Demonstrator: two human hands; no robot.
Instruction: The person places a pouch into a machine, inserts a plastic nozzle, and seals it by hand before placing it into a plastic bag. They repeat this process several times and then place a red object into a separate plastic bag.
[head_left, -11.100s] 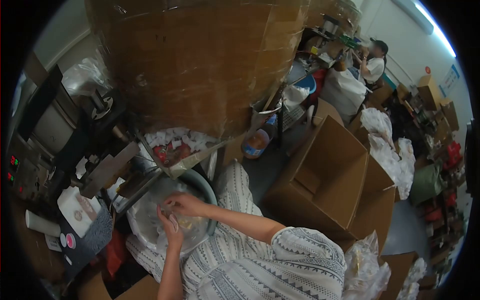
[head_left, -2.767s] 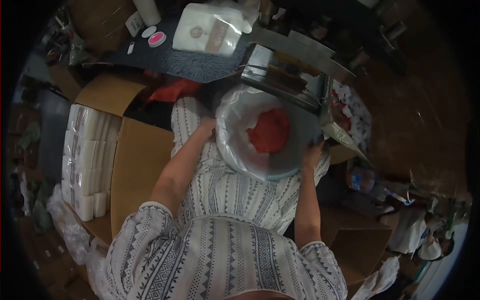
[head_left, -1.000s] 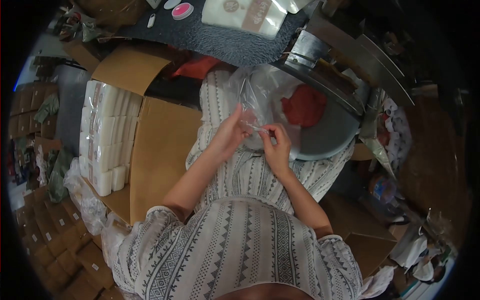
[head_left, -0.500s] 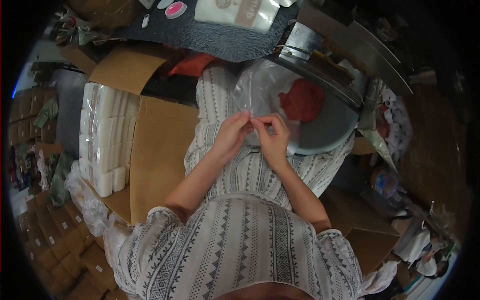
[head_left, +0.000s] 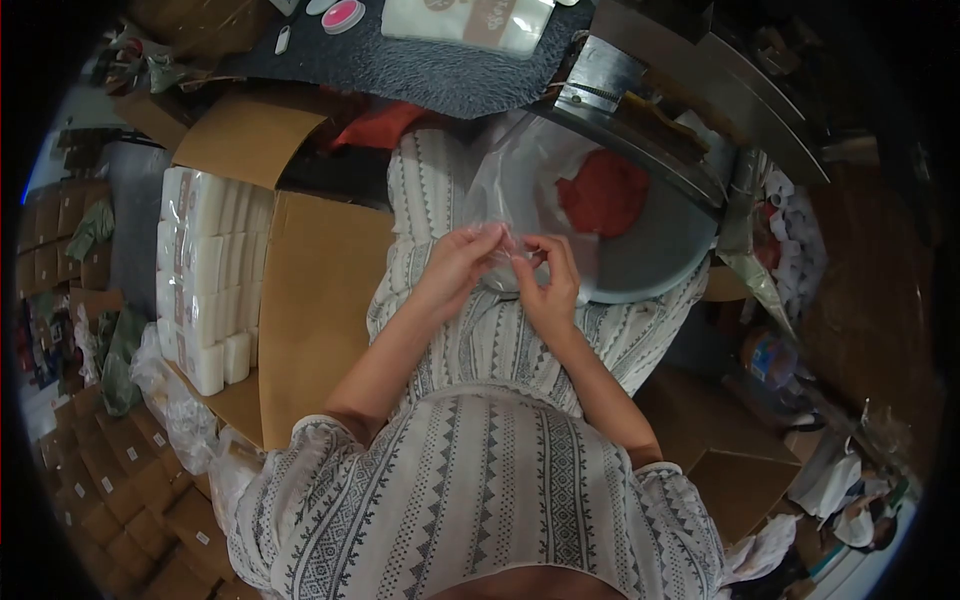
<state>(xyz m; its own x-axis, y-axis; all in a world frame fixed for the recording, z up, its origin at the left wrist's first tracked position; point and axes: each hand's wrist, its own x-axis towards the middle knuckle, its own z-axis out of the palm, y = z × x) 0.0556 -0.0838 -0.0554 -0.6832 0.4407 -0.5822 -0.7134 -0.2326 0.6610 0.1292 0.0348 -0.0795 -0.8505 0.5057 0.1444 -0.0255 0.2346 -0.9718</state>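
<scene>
Above my lap, a clear plastic bag [head_left: 508, 175] is pinched between the fingers of both hands. My left hand [head_left: 462, 265] grips its near edge with thumb and forefinger. Just to the right, my right hand [head_left: 549, 275] holds the same edge, fingers curled, a small gap between the two hands. The bag spreads away from me and overlaps the rim of a grey basin [head_left: 660, 265]. A crumpled red bundle [head_left: 603, 193] lies in the basin, beyond my right hand.
At left, an open cardboard box [head_left: 325, 310] holds stacked white packs [head_left: 205, 280]. Ahead, a dark textured table [head_left: 440, 75] carries printed packs [head_left: 465, 22] and a round pink-topped tin [head_left: 343, 16]. A metal machine [head_left: 600, 75] stands over the basin. Brown cartons [head_left: 130, 500] fill the lower left.
My fingertips have drawn slightly apart, with the plastic bag's edge now showing between them. The view has shifted a little; the basin and red bundle stay in place.
</scene>
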